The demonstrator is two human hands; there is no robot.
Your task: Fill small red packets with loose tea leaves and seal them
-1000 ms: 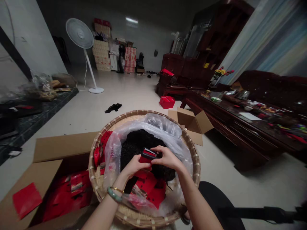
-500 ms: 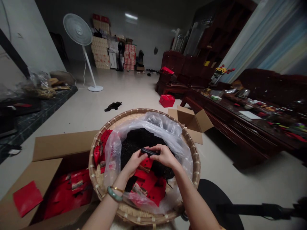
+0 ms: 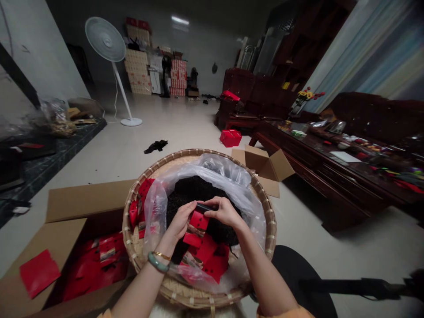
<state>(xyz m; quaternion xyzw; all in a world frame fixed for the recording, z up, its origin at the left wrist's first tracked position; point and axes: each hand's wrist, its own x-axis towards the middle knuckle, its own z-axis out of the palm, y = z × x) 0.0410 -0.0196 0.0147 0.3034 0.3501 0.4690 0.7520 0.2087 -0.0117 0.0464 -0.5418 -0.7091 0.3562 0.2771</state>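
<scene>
A small red packet (image 3: 198, 224) hangs upright over the middle of the basket, its top edge against a slim black bar-shaped device (image 3: 206, 207) whose exact kind I cannot make out. My left hand (image 3: 183, 219) is closed on the packet's left side, fingertips near the bar's left end. Thumb and fingers of my right hand (image 3: 225, 213) grip the bar's right part. Below them, a clear plastic bag (image 3: 155, 212) lies opened out in a round woven basket (image 3: 270, 216), holding dark, shredded-looking material (image 3: 195, 185). More red packets (image 3: 217, 263) lie on it under my hands.
An open cardboard box (image 3: 66, 234) of red packets stands at the left, with one packet (image 3: 39, 273) on its flap. Ahead right are a smaller open box (image 3: 265, 165), a red box (image 3: 231, 138) and a long dark table (image 3: 298, 154). A white fan (image 3: 122, 95) stands farther back.
The red packet between my hands has come up to the black bar and shows more of its front. My left hand has shifted slightly left, and the bar sits slightly higher.
</scene>
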